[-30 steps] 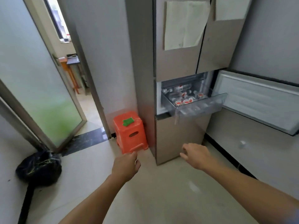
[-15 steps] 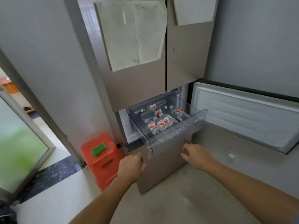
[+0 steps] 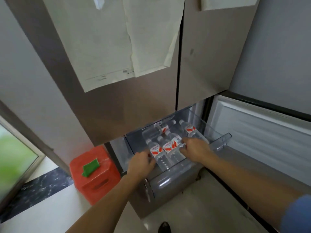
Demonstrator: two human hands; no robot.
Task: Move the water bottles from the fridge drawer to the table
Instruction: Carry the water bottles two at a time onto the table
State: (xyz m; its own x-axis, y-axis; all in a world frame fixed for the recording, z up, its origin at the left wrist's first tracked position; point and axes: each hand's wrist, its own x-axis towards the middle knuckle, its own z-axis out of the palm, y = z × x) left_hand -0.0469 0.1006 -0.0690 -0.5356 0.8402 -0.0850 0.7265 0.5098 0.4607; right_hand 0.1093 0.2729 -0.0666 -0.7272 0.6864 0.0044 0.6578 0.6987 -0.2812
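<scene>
Several clear water bottles with red-and-white labels lie in the pulled-out clear fridge drawer (image 3: 223,140). Three lie side by side at the front: left bottle (image 3: 155,151), middle bottle (image 3: 167,147), right bottle (image 3: 175,143). More lie behind, one of them at the right (image 3: 191,129). My left hand (image 3: 141,161) is blurred, with its fingers against the left bottle. My right hand (image 3: 196,149) reaches in from the right, its fingers and thumb curled against the right front bottle.
The fridge's open lower door (image 3: 262,132) swings out to the right. An orange plastic stool (image 3: 94,174) with a green item (image 3: 90,167) on top stands left of the fridge. Papers (image 3: 117,39) hang on the upper doors. A shoe tip (image 3: 165,227) shows below.
I have stepped closer to the fridge. Both hands rose from below the drawer front and reached into the drawer onto the front bottles.
</scene>
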